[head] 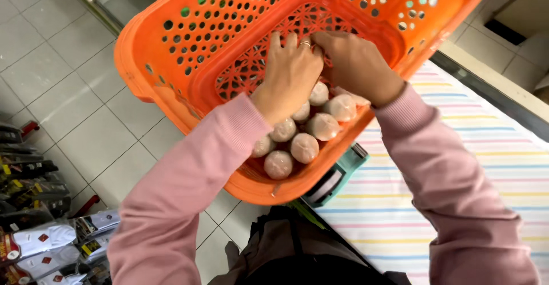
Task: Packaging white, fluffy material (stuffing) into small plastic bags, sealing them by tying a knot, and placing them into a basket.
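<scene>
An orange plastic basket (pixel 189 39) with round holes in its walls is tilted toward me over the edge of a counter. Both hands are inside it. My left hand (pixel 289 73), a ring on one finger, lies palm down over a clear bag of several round pinkish-grey balls (pixel 303 139). My right hand (pixel 351 62) meets it at the top of the bag, fingers pinched together there. The bag's neck is hidden under the hands, so the exact grip is unclear. Both sleeves are pink.
A striped cloth (pixel 486 165) covers the counter on the right. A teal box-shaped object (pixel 337 176) sits under the basket's near edge. Grey floor tiles (pixel 74 102) lie at left, with packaged white goods (pixel 46 250) on a rack at lower left.
</scene>
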